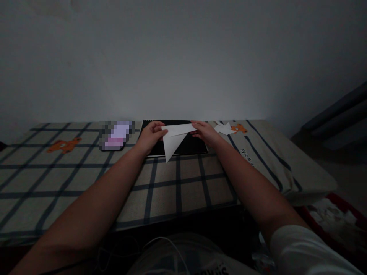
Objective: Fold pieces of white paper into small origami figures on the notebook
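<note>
holding folded white paper at frame centre, left hand and right hand, fingers closed on opposite ends, black board below

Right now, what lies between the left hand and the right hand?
Head view: folded white paper spans the gap, one end in the left hand, the other in the right hand, over a flat black rectangle.

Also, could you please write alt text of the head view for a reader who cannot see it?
A person's left hand and right hand hold a folded white paper, one corner pointing down, over a flat black rectangle on a checked tablecloth. A pixelated object lies to the left, and a white paper piece to the right.
</note>
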Motion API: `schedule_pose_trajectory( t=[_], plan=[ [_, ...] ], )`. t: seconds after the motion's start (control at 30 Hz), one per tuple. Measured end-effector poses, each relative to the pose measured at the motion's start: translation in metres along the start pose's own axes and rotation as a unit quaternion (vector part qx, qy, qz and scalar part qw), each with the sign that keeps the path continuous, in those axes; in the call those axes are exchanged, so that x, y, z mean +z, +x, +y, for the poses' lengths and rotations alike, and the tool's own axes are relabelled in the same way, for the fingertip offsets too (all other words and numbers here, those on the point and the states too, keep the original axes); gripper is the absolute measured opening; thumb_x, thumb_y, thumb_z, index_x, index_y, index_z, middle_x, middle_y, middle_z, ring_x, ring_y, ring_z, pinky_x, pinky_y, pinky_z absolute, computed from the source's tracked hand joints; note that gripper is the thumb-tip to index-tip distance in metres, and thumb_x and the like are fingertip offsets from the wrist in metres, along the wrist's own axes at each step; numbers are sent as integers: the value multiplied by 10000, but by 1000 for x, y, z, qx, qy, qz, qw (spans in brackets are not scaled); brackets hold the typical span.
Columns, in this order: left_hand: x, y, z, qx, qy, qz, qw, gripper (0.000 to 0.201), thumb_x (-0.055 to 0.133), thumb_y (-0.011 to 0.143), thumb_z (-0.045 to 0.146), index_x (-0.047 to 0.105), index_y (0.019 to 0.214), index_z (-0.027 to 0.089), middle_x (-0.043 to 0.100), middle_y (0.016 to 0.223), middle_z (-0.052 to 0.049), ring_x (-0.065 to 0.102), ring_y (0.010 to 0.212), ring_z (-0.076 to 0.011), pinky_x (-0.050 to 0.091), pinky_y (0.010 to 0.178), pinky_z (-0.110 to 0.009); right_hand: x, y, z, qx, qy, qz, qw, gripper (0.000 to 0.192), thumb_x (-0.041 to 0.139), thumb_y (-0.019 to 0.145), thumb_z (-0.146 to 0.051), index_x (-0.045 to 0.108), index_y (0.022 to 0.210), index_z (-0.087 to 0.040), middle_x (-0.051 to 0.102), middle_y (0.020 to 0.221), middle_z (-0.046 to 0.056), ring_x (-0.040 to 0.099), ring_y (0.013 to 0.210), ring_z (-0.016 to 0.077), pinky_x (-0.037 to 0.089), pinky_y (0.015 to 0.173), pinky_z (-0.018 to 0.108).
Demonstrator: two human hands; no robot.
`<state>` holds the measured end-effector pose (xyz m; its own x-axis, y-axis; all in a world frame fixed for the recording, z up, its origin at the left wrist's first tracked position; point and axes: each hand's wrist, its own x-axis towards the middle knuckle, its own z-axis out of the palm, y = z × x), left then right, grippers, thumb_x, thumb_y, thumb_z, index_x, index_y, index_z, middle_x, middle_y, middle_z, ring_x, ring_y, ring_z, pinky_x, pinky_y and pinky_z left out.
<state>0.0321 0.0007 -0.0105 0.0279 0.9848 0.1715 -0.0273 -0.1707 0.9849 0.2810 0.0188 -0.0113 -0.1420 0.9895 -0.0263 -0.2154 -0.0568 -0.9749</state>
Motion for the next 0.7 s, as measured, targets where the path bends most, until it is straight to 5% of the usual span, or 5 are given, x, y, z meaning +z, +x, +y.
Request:
schedule_pose_trajectory(
  t=[0.17, 0.3, 0.43, 0.53, 0.7],
  plan=[
    [0, -2, 3, -6, -28, -27, 999, 455, 817, 610, 245, 569, 991, 218, 660, 860, 21, 640, 750, -140, 519, 634, -232, 0, 0, -1, 19, -19, -13, 1000, 72, 703, 899, -173, 742, 957, -187, 756, 919, 43, 643, 716, 101, 525, 602, 184],
    [0, -9, 10, -68, -67, -106, 990, 580, 847, 606, 210, 605, 1133, 229, 685, 906, 10, 680, 788, -165, 581, 664, -273, -1, -1, -2, -2, -14, -12, 1000, 180, 725, 851, -141, 760, 1016, -204, 739, 870, 13, 636, 724, 103, 522, 605, 184],
    [3, -15, 16, -131, -93, -197, 967, 539, 775, 772, 461, 645, 1234, 215, 721, 876, -60, 704, 761, -236, 599, 653, -373, 1, -5, -4, -29, 16, -51, 998, 256, 744, 809, -148, 776, 1054, -217, 740, 924, 20, 650, 823, 128, 561, 699, 223],
    [11, -19, 18, -143, -65, -216, 964, 529, 706, 817, 605, 730, 1123, 174, 718, 796, -83, 673, 680, -226, 533, 598, -323, 7, -10, -5, -26, 9, -93, 995, 310, 753, 789, -147, 776, 1092, -212, 741, 943, 29, 645, 842, 137, 563, 721, 237],
    [21, -26, 16, -98, 47, -181, 978, 361, 807, 760, 509, 780, 911, 182, 740, 830, -72, 647, 682, -195, 458, 580, -275, 17, -17, -5, -18, -24, -134, 991, 409, 773, 751, -136, 762, 1151, -218, 733, 895, 0, 632, 803, 133, 552, 702, 234]
  ],
)
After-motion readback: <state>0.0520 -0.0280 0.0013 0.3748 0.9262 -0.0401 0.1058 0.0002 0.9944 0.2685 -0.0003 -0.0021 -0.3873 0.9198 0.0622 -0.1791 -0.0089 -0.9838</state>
